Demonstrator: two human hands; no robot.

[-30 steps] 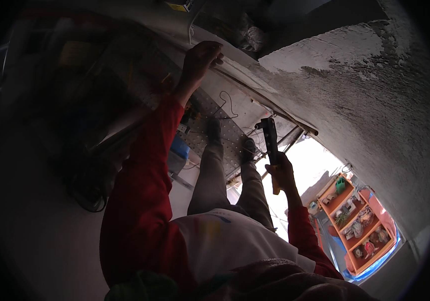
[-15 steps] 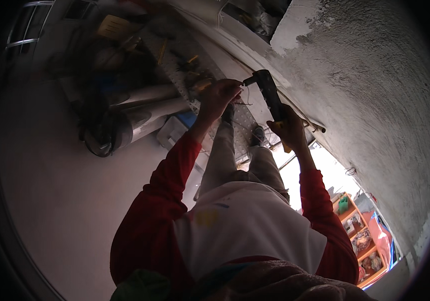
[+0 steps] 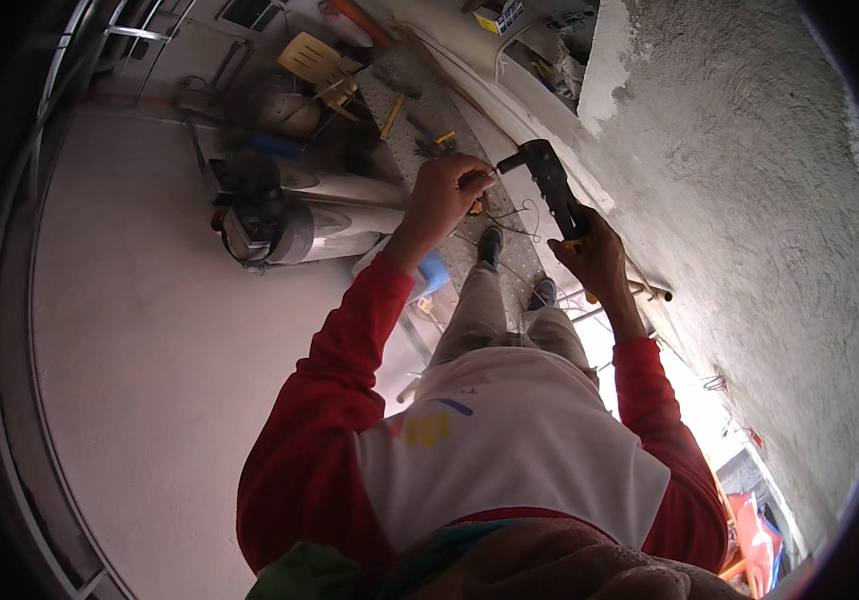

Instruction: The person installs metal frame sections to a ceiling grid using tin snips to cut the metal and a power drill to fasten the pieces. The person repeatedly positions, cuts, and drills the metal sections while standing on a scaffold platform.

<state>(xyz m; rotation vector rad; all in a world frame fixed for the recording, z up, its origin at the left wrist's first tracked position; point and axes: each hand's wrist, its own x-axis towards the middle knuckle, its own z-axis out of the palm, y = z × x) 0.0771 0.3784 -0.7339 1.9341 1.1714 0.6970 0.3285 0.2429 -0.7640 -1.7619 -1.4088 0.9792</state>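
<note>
A black hand riveter (image 3: 549,183) with yellow on its grip is held up before me. My right hand (image 3: 594,258) wraps around its lower end. Its short nose points left, toward my left hand (image 3: 446,195). The fingers of that hand are pinched right at the nose tip, on something too small to make out. Below them a thin dark wire (image 3: 521,212) shows in loops; I cannot tell what it is attached to.
I stand on a perforated metal plank (image 3: 429,112) with loose tools on it. Beside it are large silvery cylinders (image 3: 349,225) and a yellowish slatted plastic piece (image 3: 311,62). A rough plastered wall (image 3: 729,200) rises at the right, with a pipe end (image 3: 661,294) near it.
The view has shifted, so the plank and cylinders appear farther right, and the orange shelves are mostly out of view. Both hands keep their hold, with the left fingers still at the riveter's nose.
</note>
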